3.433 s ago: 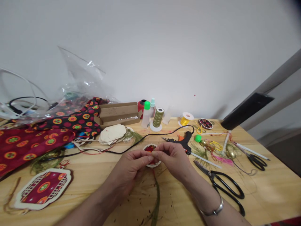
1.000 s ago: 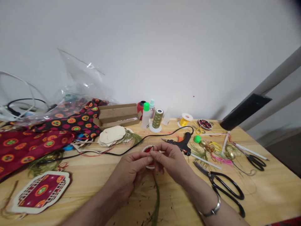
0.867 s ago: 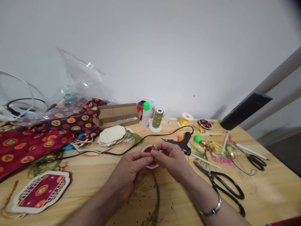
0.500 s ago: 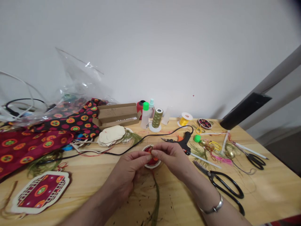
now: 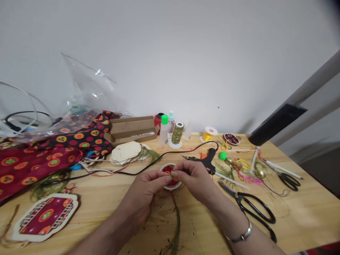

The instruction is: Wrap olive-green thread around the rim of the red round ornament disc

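Note:
A round ornament (image 5: 174, 182) with dark red patterned fabric and a pale rim lies on the table in front of me. Over it, my left hand (image 5: 151, 184) is closed in a pinch, its thumb and forefinger meeting near the ornament's middle. My right hand (image 5: 191, 177) pinches from the other side, its fingertips almost touching the left ones. Whatever sits between the fingertips is too small to make out. From the ornament's lower edge a green tassel (image 5: 175, 226) trails toward me. Around the right wrist is a silver bracelet (image 5: 243, 236).
A black glue gun (image 5: 209, 162) and large black-handled scissors (image 5: 255, 209) lie right of my hands. At left are a framed fabric ornament (image 5: 46, 216) and patterned cloth (image 5: 39, 164). An open cardboard box (image 5: 132, 129), bottles and a green thread spool (image 5: 177, 132) stand behind.
My fingertips have shifted very slightly over the round ornament, baring a little more of its orange pattern. Both hands still pinch in the same place.

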Motion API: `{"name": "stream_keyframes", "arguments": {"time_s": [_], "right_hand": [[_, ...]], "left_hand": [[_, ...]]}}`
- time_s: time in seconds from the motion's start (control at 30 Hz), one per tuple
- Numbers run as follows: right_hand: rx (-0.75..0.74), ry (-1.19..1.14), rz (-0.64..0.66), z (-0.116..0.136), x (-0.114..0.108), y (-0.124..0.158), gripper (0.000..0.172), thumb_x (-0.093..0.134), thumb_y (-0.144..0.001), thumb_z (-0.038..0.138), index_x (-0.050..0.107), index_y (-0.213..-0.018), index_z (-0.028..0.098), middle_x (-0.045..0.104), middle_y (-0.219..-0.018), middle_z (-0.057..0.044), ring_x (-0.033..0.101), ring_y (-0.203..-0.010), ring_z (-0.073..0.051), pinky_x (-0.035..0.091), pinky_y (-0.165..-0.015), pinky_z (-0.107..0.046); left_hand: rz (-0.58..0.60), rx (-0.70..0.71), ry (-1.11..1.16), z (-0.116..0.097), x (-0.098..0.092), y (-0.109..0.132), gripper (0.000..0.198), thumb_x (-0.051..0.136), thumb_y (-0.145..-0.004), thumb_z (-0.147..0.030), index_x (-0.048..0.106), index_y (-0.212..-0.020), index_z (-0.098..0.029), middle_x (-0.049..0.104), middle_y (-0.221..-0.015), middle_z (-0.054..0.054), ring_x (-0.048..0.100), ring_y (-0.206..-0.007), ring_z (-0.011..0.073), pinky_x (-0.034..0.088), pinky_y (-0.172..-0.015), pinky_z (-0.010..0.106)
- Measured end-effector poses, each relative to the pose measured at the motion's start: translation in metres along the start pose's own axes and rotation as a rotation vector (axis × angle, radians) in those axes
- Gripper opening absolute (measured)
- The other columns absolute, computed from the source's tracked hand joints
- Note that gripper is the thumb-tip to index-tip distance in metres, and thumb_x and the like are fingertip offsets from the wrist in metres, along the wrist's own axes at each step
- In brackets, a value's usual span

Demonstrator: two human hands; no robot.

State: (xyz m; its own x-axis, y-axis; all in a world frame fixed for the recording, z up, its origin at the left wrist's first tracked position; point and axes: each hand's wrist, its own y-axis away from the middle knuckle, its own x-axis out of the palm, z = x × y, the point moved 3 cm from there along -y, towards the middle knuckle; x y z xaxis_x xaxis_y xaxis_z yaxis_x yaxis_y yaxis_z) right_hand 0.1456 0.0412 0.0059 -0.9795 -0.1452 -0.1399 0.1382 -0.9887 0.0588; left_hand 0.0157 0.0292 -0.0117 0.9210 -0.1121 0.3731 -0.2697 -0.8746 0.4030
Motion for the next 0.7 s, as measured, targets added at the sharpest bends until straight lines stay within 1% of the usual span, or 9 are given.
{"name": "stream_keyframes", "arguments": {"time_s": [0.07, 0.2, 0.3, 0.4, 0.43, 0.5, 0.57, 0.63, 0.7], "right_hand": [[-0.007, 0.018, 0.000, 0.0012, 0.0008, 0.0003, 0.008, 0.057, -0.069, 0.012, 0.059, -0.061, 0.013, 0.058, -0.059, 0.002, 0.049, -0.055, -0.008, 0.040, -0.054, -0.019], [-0.028, 0.049, -0.001, 0.0035, 0.0014, 0.0008, 0.011, 0.054, -0.070, 0.011, 0.056, -0.060, 0.014, 0.055, -0.058, 0.003, 0.047, -0.054, -0.008, 0.039, -0.052, -0.018], [-0.039, 0.053, -0.009, 0.0027, 0.0007, 0.0007, 0.010, 0.054, -0.070, 0.013, 0.055, -0.060, 0.014, 0.054, -0.058, 0.003, 0.047, -0.055, -0.008, 0.039, -0.052, -0.019], [-0.033, 0.048, -0.003, 0.0004, 0.0001, 0.0002, 0.009, 0.054, -0.070, 0.015, 0.056, -0.062, 0.015, 0.056, -0.060, 0.001, 0.049, -0.057, -0.010, 0.040, -0.055, -0.021], [-0.029, 0.044, -0.002, -0.0002, 0.0000, 0.0001, 0.009, 0.054, -0.070, 0.015, 0.056, -0.062, 0.015, 0.056, -0.061, 0.001, 0.049, -0.057, -0.010, 0.040, -0.055, -0.021], [-0.018, 0.038, -0.003, -0.0009, -0.0002, 0.0001, 0.009, 0.054, -0.070, 0.016, 0.056, -0.062, 0.015, 0.056, -0.061, 0.001, 0.049, -0.057, -0.011, 0.040, -0.055, -0.022], [-0.010, 0.031, -0.008, -0.0009, -0.0004, 0.0003, 0.010, 0.054, -0.070, 0.017, 0.055, -0.061, 0.015, 0.055, -0.060, 0.001, 0.049, -0.056, -0.011, 0.040, -0.054, -0.022], [-0.005, 0.025, -0.015, -0.0003, -0.0005, 0.0006, 0.009, 0.055, -0.070, 0.017, 0.055, -0.061, 0.015, 0.054, -0.059, 0.002, 0.047, -0.055, -0.010, 0.039, -0.053, -0.021], [-0.003, 0.017, -0.023, 0.0005, -0.0005, 0.0009, 0.009, 0.055, -0.070, 0.018, 0.055, -0.061, 0.015, 0.054, -0.059, 0.002, 0.047, -0.054, -0.010, 0.039, -0.052, -0.021]], "left_hand": [[0.005, -0.019, 0.017, -0.0011, 0.0016, 0.0001, 0.004, 0.068, -0.065, -0.016, 0.069, -0.062, -0.013, 0.062, -0.047, -0.004, 0.037, -0.033, 0.0004, 0.023, -0.034, 0.012], [0.034, -0.051, 0.055, -0.0006, 0.0016, -0.0012, 0.003, 0.069, -0.065, -0.017, 0.070, -0.066, -0.014, 0.068, -0.056, 0.000, 0.054, -0.046, 0.0060, 0.037, -0.044, 0.013], [0.040, -0.063, 0.063, 0.0013, 0.0001, -0.0020, 0.006, 0.070, -0.064, -0.019, 0.071, -0.068, -0.014, 0.068, -0.056, 0.001, 0.059, -0.054, 0.0100, 0.042, -0.052, 0.016], [0.061, -0.052, 0.063, 0.0017, 0.0001, -0.0018, 0.009, 0.070, -0.064, -0.021, 0.071, -0.070, -0.014, 0.070, -0.063, 0.003, 0.062, -0.063, 0.0129, 0.044, -0.058, 0.018], [0.065, -0.046, 0.059, 0.0015, 0.0003, -0.0017, 0.010, 0.070, -0.064, -0.022, 0.071, -0.070, -0.014, 0.069, -0.063, 0.003, 0.061, -0.062, 0.0125, 0.043, -0.057, 0.018], [0.052, -0.034, 0.035, 0.0011, -0.0002, -0.0016, 0.011, 0.071, -0.064, -0.024, 0.071, -0.069, -0.014, 0.065, -0.055, 0.000, 0.055, -0.050, 0.0081, 0.037, -0.046, 0.014], [0.022, -0.028, -0.009, 0.0010, -0.0014, -0.0018, 0.013, 0.071, -0.064, -0.026, 0.071, -0.069, -0.014, 0.055, -0.043, -0.004, 0.038, -0.036, 0.0025, 0.023, -0.035, 0.013], [-0.003, -0.024, -0.036, 0.0010, -0.0025, -0.0018, 0.016, 0.070, -0.064, -0.028, 0.071, -0.070, -0.014, 0.046, -0.038, -0.007, 0.023, -0.032, 0.0007, 0.011, -0.032, 0.016], [-0.007, -0.028, -0.027, 0.0010, -0.0026, -0.0016, 0.016, 0.070, -0.065, -0.028, 0.071, -0.071, -0.013, 0.045, -0.037, -0.008, 0.021, -0.032, 0.0009, 0.009, -0.033, 0.017]]}}
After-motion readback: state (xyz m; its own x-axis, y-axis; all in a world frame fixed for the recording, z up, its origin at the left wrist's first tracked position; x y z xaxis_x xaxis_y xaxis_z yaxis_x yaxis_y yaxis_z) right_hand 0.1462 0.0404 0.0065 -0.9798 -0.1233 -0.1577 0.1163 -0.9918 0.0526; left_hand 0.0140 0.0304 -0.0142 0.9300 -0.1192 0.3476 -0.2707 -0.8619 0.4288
